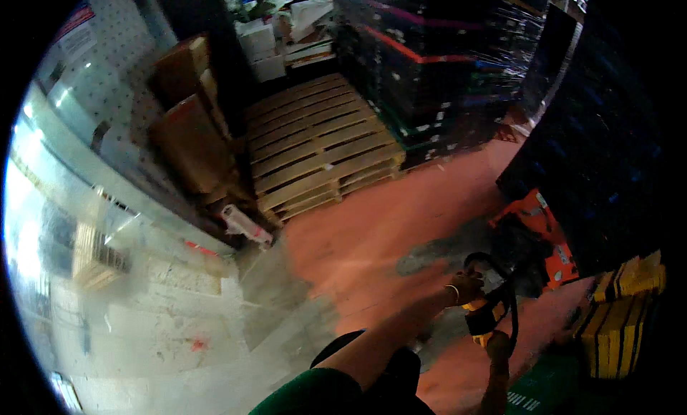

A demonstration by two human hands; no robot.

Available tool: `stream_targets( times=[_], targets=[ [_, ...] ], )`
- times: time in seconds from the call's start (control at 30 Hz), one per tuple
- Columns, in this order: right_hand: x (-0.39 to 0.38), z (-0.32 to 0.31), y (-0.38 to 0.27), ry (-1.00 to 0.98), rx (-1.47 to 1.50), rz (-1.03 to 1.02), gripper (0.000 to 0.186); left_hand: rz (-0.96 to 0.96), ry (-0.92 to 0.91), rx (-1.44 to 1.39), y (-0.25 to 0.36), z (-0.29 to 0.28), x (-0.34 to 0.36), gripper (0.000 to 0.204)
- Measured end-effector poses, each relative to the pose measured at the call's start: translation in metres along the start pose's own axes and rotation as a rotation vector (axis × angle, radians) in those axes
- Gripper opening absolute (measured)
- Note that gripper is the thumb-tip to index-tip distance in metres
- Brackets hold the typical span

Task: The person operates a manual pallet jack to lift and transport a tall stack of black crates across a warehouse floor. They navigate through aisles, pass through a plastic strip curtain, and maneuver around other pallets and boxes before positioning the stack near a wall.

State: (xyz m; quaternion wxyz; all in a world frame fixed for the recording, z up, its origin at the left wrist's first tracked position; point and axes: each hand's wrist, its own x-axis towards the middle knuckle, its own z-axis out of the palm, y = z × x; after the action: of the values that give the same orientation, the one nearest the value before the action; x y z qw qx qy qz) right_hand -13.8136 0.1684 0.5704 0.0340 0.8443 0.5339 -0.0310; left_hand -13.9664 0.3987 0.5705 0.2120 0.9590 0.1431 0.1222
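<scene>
Evidently, your left hand (466, 288) and right hand (499, 346) grasp the black-and-yellow handle (482, 320) of the orange pallet jack (551, 236), front-right; it's probably heavy and stiff, best held by the handle's two sides.

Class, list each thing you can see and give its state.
Left hand: closed on handle
Right hand: closed on handle
Handle: held by both hands
Pallet: flat on floor
Floor: red with grey patches
Cardboard: leaning upright
Dark stack: wrapped in film
Yellow stack: upright

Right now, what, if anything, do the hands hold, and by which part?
The orange pallet truck, by its control handle: left hand on its far side, right hand nearer.
</scene>
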Motion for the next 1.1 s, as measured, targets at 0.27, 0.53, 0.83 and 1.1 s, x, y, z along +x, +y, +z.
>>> stream_targets(
  times=[0.27,0.53,0.83,1.1],
  targets=[
    [-0.118,0.027,-0.09,0.005,0.078,-0.116,0.018,-0.297,-0.034,-0.185,0.038,-0.015,-0.172,0.047],
    [-0.271,0.031,-0.18,-0.028,0.082,-0.106,0.021,-0.29,-0.075,-0.036,0.108,-0.044,-0.34,0.046],
    [-0.429,0.043,-0.287,-0.135,0.115,-0.016,0.022,-0.264,-0.383,0.116,0.177,-0.062,-0.511,0.054],
    [-0.546,0.071,-0.384,-0.207,0.203,0.121,0.023,-0.141,-0.306,0.143,0.183,-0.077,-0.669,0.053]
  ],
)
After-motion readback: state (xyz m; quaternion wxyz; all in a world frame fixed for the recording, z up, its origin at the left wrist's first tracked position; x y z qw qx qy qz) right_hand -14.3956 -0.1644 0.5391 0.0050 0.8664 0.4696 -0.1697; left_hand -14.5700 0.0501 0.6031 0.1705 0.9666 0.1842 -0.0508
